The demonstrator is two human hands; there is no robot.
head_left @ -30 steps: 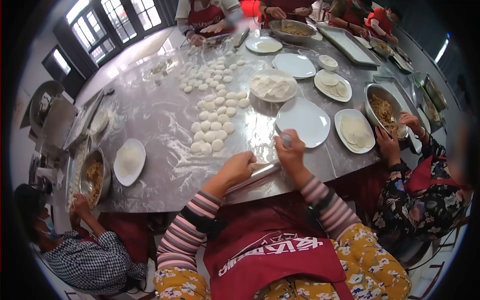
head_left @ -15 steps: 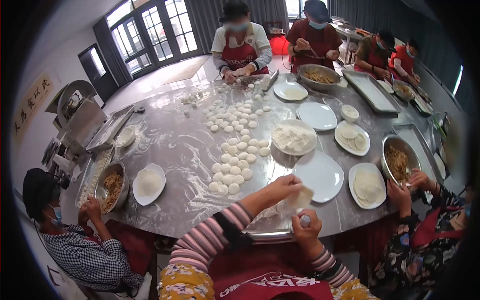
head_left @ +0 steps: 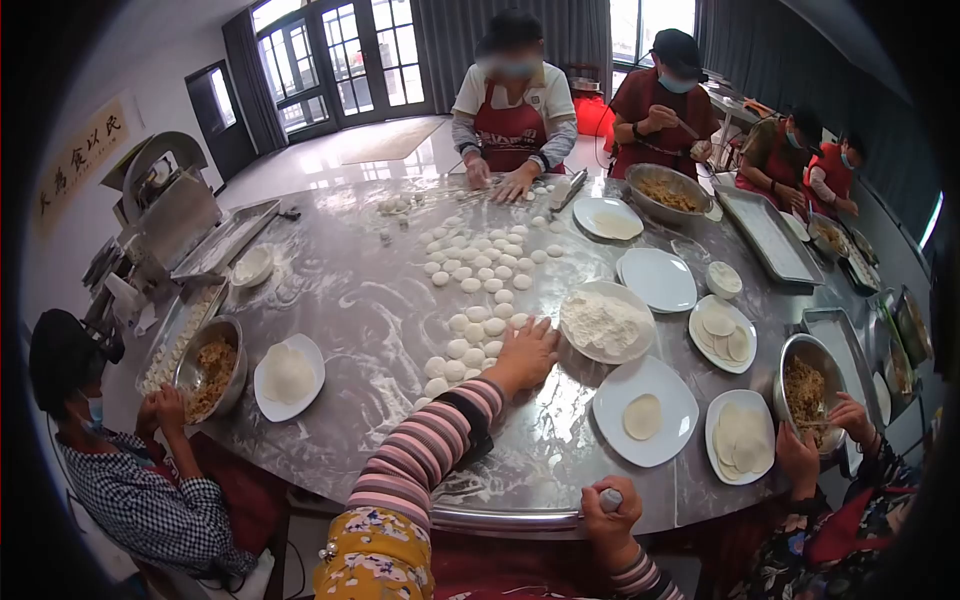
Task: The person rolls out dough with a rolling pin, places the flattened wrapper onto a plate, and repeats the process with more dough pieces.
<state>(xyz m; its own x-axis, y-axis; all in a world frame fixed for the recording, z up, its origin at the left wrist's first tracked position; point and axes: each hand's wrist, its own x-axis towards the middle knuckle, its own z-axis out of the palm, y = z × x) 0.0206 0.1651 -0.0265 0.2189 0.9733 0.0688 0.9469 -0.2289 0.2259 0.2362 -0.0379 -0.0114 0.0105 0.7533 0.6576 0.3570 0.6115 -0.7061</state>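
Note:
My left hand (head_left: 528, 352) reaches out over the steel table, fingers extended and palm down, at the right edge of a cluster of small flattened dough pieces (head_left: 457, 348). Whether a piece lies under the fingers is hidden. My right hand (head_left: 612, 520) is closed around a rolling pin (head_left: 610, 498) near the table's front edge; only its rounded end shows. A single rolled dough wrapper (head_left: 642, 416) lies on the white plate (head_left: 617, 440) just ahead of my right hand. A plate heaped with flour (head_left: 603, 318) stands to the right of my left hand.
On the right are a plate of stacked wrappers (head_left: 742, 440) and a steel bowl of filling (head_left: 808, 395), with a co-worker's hands at it. Another person works at a filling bowl (head_left: 212, 370) on the left. Across the table, a person's hands (head_left: 505, 180) handle dough.
My left hand has left a wrapper on the formerly bare plate and moved forward and left to the dough pieces. My right hand still grips the rolling pin. The view has shifted.

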